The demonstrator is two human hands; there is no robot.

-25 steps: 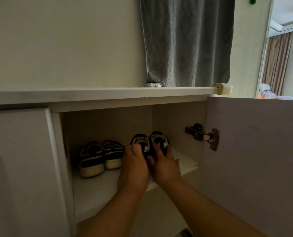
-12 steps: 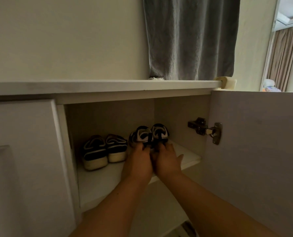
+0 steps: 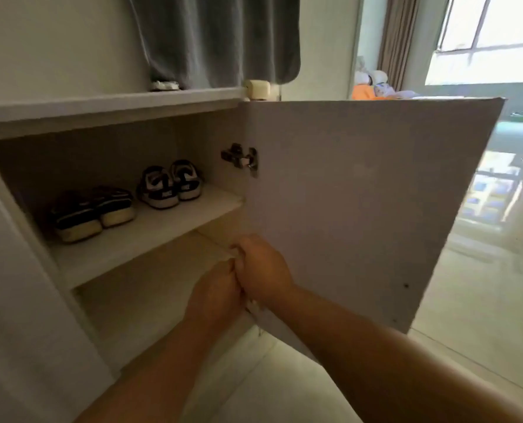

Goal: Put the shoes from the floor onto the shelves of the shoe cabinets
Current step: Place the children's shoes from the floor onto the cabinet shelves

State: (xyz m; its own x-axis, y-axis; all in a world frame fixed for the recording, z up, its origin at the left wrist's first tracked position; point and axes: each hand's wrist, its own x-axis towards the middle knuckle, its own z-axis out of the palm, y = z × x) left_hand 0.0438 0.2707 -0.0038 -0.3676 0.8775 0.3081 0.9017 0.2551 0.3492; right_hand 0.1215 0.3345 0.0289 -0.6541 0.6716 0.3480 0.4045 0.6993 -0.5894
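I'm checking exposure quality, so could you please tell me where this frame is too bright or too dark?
Head view: the window is blown out white; the cabinet interior around the dark sandals sits in shadow, with little detail; the floor shows bright glare.

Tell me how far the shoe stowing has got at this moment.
Done: two pairs sit on the upper shelf, the dark sandals with cream soles at left and the black-and-white sandals at right. In hand: nothing; the left hand and right hand are loosely closed together below that shelf, holding no shoe. Left: the cabinet door stands open; no shoes on the floor are in view, so what remains cannot be judged.
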